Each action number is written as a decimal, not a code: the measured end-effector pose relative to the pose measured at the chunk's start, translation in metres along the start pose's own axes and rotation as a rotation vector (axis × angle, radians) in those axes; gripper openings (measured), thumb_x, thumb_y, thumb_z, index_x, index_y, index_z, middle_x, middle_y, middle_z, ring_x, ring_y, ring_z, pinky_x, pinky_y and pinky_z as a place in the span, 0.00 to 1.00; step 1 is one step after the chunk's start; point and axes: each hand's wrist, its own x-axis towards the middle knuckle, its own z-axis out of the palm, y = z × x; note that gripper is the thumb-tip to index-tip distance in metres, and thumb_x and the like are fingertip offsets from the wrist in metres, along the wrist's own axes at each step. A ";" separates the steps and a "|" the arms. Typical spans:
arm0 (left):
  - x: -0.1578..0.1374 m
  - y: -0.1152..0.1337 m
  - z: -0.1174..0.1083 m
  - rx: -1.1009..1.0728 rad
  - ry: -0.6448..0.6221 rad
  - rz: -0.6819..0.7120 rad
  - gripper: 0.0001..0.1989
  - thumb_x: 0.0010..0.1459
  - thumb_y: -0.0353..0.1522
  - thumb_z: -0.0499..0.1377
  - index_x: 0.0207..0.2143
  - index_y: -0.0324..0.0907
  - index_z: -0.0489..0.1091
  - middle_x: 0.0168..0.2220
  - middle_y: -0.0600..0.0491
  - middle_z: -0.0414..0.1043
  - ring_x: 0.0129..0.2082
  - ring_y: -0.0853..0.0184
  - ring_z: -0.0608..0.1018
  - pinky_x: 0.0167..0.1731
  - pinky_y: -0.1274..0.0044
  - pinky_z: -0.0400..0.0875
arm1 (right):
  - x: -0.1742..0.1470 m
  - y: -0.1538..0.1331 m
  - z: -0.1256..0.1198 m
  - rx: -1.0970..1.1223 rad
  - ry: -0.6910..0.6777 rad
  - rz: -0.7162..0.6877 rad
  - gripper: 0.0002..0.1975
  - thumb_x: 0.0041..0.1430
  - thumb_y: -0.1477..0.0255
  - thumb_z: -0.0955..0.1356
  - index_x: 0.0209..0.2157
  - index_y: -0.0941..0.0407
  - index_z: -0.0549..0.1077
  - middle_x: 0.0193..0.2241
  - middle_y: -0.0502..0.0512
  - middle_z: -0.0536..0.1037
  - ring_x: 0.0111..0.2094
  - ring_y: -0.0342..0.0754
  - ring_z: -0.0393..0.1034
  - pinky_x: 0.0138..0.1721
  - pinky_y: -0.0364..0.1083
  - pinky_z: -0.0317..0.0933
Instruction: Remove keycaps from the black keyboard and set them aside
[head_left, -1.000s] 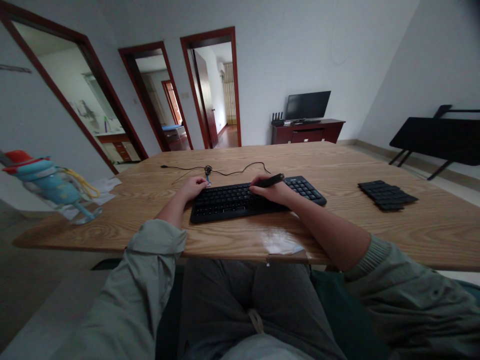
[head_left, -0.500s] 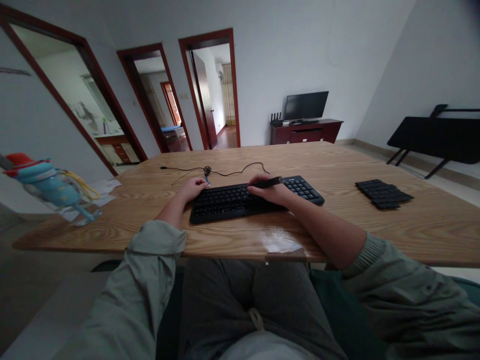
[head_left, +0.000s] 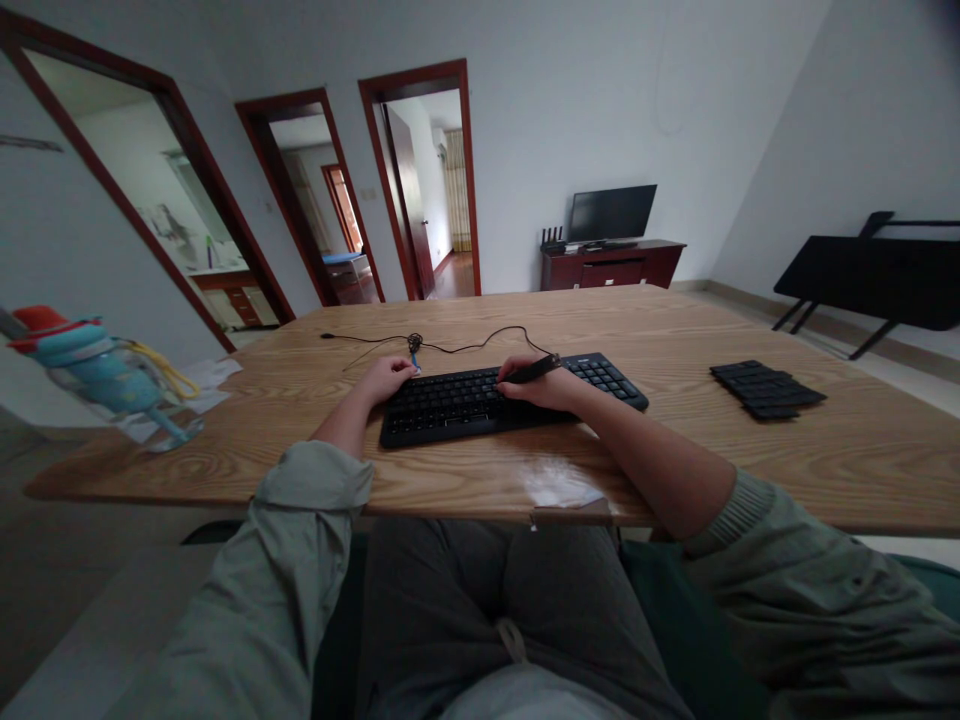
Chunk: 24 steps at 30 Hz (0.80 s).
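Observation:
A black keyboard lies slightly askew on the wooden table in front of me. At its far left corner my left hand rests with its fingers closed on the edge; a small blue and white piece shows just past the fingertips. My right hand is over the right half of the keys, gripping a dark, thick pen-shaped tool like a pen. The tool's lower tip is among the keys and too small to make out. Behind the keyboard runs its black cable, bunched near the left.
Several flat black pieces lie overlapped on the table at the right. A blue bottle with a red lid stands at the left beside white papers. Clear film covers a spot at the front edge.
My right hand and the tool have shifted very slightly, with the tool's tilt a little different. My left hand and the keyboard stay in place.

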 end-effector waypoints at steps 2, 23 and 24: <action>0.000 -0.001 0.000 0.001 -0.003 0.010 0.17 0.46 0.45 0.60 0.29 0.40 0.75 0.28 0.51 0.75 0.29 0.63 0.73 0.31 0.74 0.63 | 0.000 0.001 -0.002 -0.002 -0.026 -0.002 0.07 0.53 0.67 0.69 0.33 0.55 0.76 0.31 0.54 0.78 0.34 0.46 0.71 0.36 0.45 0.64; 0.004 -0.008 0.001 0.029 -0.019 0.045 0.18 0.49 0.45 0.58 0.31 0.39 0.76 0.30 0.50 0.75 0.30 0.63 0.73 0.31 0.74 0.63 | -0.004 -0.005 -0.018 0.055 -0.286 0.066 0.13 0.51 0.67 0.72 0.40 0.55 0.80 0.30 0.53 0.80 0.28 0.46 0.71 0.29 0.44 0.64; 0.004 -0.008 0.001 0.027 -0.018 0.043 0.18 0.48 0.45 0.59 0.31 0.39 0.76 0.29 0.50 0.74 0.30 0.63 0.73 0.31 0.74 0.63 | -0.004 -0.005 -0.019 0.064 -0.288 0.061 0.14 0.51 0.67 0.72 0.40 0.55 0.80 0.31 0.54 0.80 0.29 0.47 0.71 0.30 0.45 0.65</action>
